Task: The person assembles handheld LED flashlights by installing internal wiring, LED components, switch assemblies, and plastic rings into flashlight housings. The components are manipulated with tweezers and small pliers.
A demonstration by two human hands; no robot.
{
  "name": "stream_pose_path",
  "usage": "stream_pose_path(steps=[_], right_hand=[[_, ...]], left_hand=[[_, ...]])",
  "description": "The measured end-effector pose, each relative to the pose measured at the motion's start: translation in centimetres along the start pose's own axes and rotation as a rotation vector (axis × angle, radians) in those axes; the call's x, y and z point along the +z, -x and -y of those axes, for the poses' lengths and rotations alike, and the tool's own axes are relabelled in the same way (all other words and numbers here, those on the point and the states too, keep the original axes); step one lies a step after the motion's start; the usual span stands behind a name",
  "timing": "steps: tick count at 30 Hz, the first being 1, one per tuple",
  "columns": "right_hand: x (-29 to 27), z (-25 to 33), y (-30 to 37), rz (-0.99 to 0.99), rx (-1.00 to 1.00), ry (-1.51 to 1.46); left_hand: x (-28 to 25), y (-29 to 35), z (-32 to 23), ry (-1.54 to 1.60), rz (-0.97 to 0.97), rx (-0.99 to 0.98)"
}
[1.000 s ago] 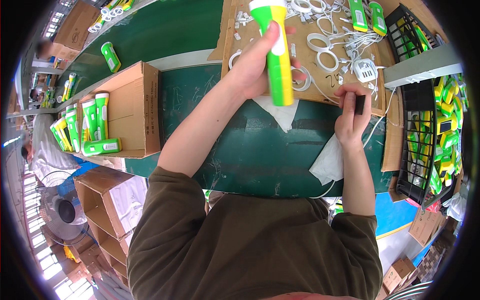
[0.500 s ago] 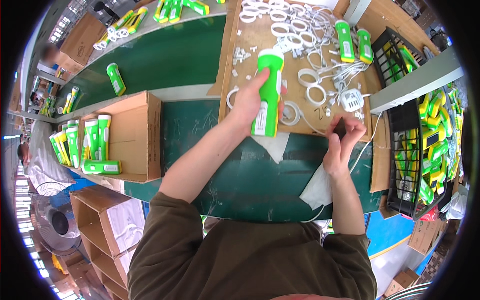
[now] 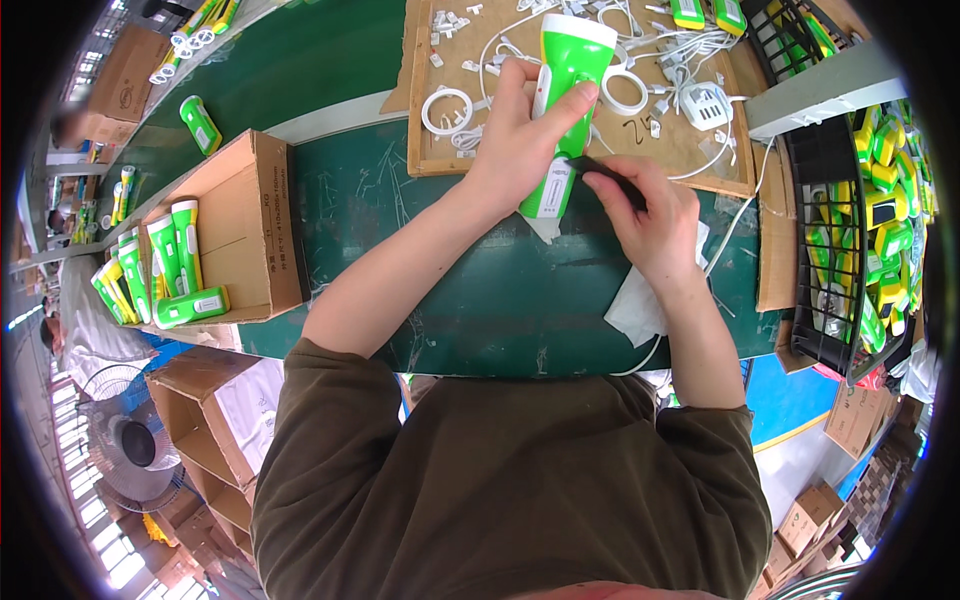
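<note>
My left hand (image 3: 517,140) grips a green and white flashlight (image 3: 562,105) around its middle, over the edge of a cardboard tray (image 3: 430,165) on the dark green table (image 3: 510,300). My right hand (image 3: 650,215) pinches a small black part (image 3: 600,175) and presses it against the side of the flashlight's lower end. A white cloth (image 3: 640,300) lies under my right wrist.
White cables, rings and a white plug (image 3: 705,105) litter the tray. An open cardboard box (image 3: 225,235) at left holds several green flashlights (image 3: 165,265). A black crate (image 3: 850,240) at right holds green and yellow parts. One more flashlight (image 3: 200,123) lies on the far belt. More boxes and a fan sit lower left.
My left hand lowered the flashlight from raised upright toward the table. My right hand came in from the right and now touches the black part to the flashlight's side.
</note>
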State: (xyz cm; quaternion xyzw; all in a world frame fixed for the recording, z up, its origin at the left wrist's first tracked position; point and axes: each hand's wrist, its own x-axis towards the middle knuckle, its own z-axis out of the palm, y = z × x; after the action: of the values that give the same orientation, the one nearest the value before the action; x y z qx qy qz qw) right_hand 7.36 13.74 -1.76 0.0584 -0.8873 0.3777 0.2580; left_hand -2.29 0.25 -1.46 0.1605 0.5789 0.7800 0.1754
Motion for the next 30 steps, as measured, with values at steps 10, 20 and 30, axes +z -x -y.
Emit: stream_pose_path(steps=[10,20,30], right_hand=[[-0.8,0.7,-0.2,0.091,-0.08,0.063],[-1.2,1.3,0.3,0.29,-0.679,0.136],[-0.2,0.2,-0.5,0.084,0.286,-0.228]], left_hand=[[-0.3,0.0,1.0,-0.291,0.049,0.151],[-1.0,-0.3,-0.9,0.148,-0.118,-0.383],[1.7,1.2,-0.5,0.024,-0.06,-0.106]])
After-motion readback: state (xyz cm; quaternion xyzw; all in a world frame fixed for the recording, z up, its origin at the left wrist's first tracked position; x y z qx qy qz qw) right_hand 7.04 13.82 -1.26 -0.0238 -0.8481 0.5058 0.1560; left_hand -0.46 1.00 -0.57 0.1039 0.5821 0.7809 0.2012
